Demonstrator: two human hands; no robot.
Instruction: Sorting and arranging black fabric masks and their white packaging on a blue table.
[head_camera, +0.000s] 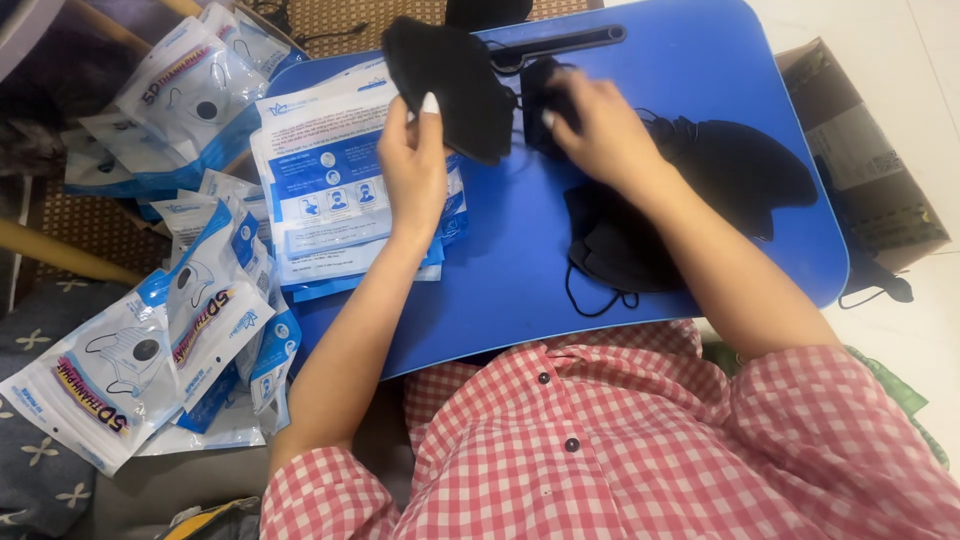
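meanwhile left hand grips black mask; bare blue table below.

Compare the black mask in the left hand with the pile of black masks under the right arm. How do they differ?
The held mask is single and lifted by the left hand; the mask pile is many, lying on the blue tray table. The held one hides its loops; the pile shows loops. Both are black.
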